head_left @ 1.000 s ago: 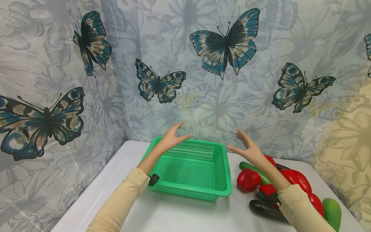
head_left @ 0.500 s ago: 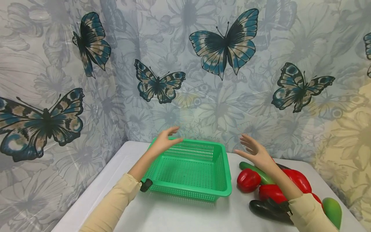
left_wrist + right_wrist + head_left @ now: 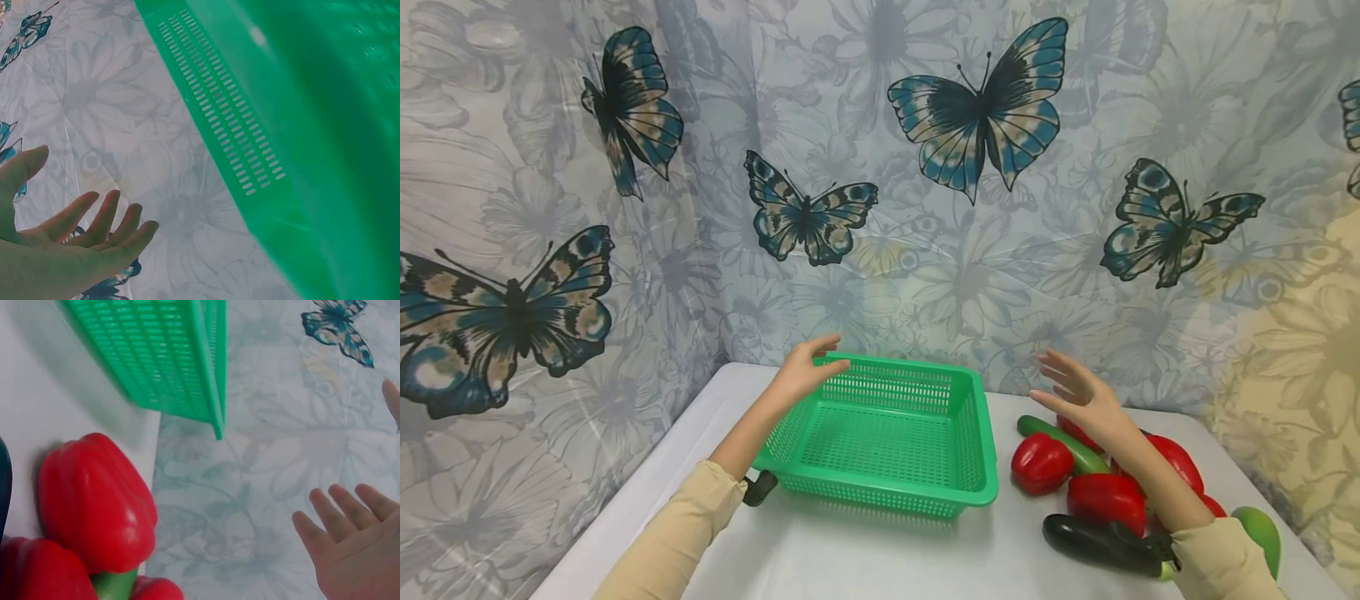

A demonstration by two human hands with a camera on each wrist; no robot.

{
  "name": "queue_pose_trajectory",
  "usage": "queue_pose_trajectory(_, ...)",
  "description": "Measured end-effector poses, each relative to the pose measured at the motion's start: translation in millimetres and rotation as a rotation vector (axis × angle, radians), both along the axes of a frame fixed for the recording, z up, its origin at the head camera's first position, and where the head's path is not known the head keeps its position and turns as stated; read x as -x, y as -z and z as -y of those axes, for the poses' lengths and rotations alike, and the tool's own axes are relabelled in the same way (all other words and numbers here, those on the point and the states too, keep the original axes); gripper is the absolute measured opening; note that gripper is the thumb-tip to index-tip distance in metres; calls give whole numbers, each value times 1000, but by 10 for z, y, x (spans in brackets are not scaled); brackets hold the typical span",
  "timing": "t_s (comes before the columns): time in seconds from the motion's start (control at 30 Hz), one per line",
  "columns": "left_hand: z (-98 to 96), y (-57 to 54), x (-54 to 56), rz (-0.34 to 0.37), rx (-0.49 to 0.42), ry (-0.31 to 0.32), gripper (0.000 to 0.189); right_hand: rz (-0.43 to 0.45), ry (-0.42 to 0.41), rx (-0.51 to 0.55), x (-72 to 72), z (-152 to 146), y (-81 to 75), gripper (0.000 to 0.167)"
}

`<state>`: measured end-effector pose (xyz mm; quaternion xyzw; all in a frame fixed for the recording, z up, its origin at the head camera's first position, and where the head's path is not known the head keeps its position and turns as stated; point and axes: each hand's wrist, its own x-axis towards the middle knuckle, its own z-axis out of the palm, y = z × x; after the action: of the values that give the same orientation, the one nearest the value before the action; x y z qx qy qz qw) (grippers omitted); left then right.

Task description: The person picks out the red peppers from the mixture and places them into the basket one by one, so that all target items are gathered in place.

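A green perforated plastic basket [image 3: 880, 492] stands on the white table, with nothing inside it. My left hand [image 3: 801, 371] hovers over its back left corner, fingers relaxed and thumb apart, holding nothing. In the left wrist view the same hand [image 3: 94, 244] has its fingers spread beside the basket wall [image 3: 219, 119]. To the right of the basket, my right hand [image 3: 1086, 400] hangs above a heap of vegetables, relaxed and holding nothing. Under and around it lie a red bell pepper [image 3: 1042, 463], another red pepper [image 3: 1107, 502], a cucumber [image 3: 1078, 450] and a dark eggplant [image 3: 1086, 537].
More red peppers [image 3: 1176, 462] lie partly behind my right forearm. A green mango-like fruit [image 3: 1258, 533] sits near the table's right edge. Butterfly-patterned fabric [image 3: 925, 275] hangs behind and left of the table [image 3: 865, 558]. Dark devices are strapped on both wrists.
Both hands have drawn apart: the left moved left and slightly down, the right moved right and slightly down over the vegetables. The basket and vegetables stay in place.
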<state>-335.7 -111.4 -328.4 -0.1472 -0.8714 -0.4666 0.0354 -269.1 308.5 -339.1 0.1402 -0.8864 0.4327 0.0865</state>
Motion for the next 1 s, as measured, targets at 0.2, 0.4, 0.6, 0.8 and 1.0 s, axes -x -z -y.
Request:
queue_pose_trajectory(0.2,96,39,-15,-27,8,-33,52,-22,24,-5,-49,-123,4,73)
queue_pose_trajectory(0.4,182,83,-27,-26,-12,-66,47,-23,21,28,-119,-265,5,71)
queue_pose_trajectory(0.6,275,130,-54,-6,-34,-79,49,-2,37,22,-177,-378,18,69)
queue_pose_trajectory(0.8,361,186,-55,10,-35,-95,49,66,61,34,-257,-487,5,67)
queue_pose_trajectory(1.0,439,253,-84,30,-46,-109,48,72,86,22,-331,-619,34,64)
